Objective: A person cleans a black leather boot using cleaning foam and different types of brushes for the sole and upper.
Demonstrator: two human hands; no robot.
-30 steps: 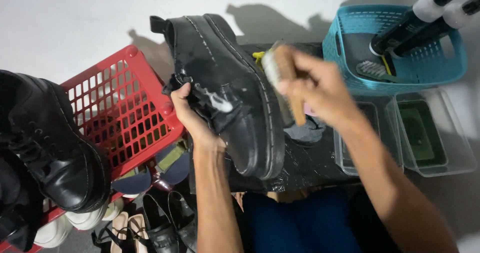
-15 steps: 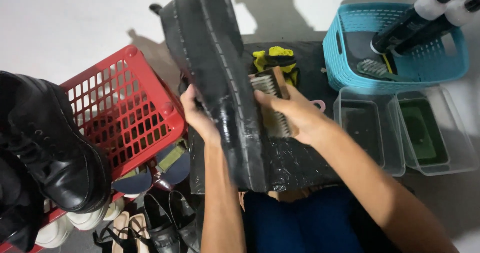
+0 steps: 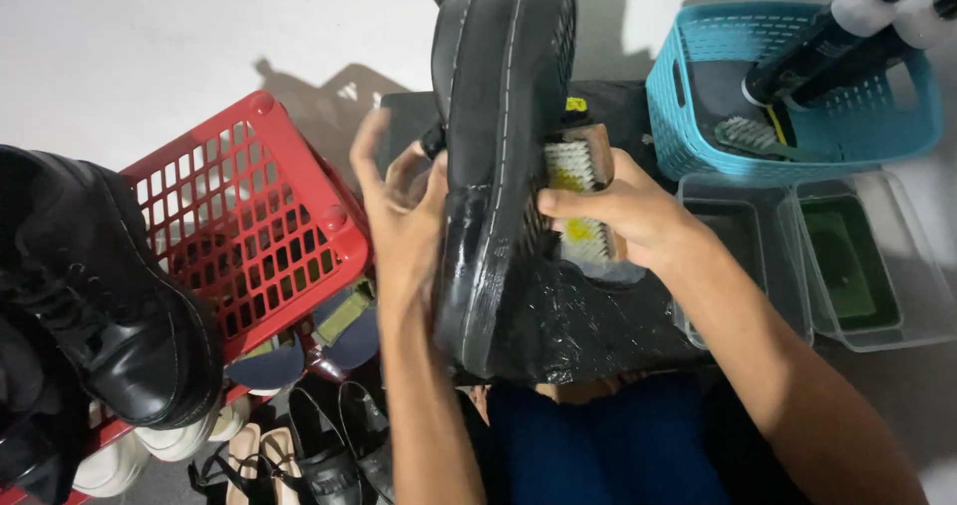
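Head: brush half hidden behind boot.

Brushing the sole of 1 black shoe

My left hand props the black shoe on edge, sole facing right; my right hand presses a wooden brush against it, beside a red basket and teal basket.

Bright overhead light, hard shadows, sharp

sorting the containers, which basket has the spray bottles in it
The teal basket at upper right holds them; the red basket on the left holds none.
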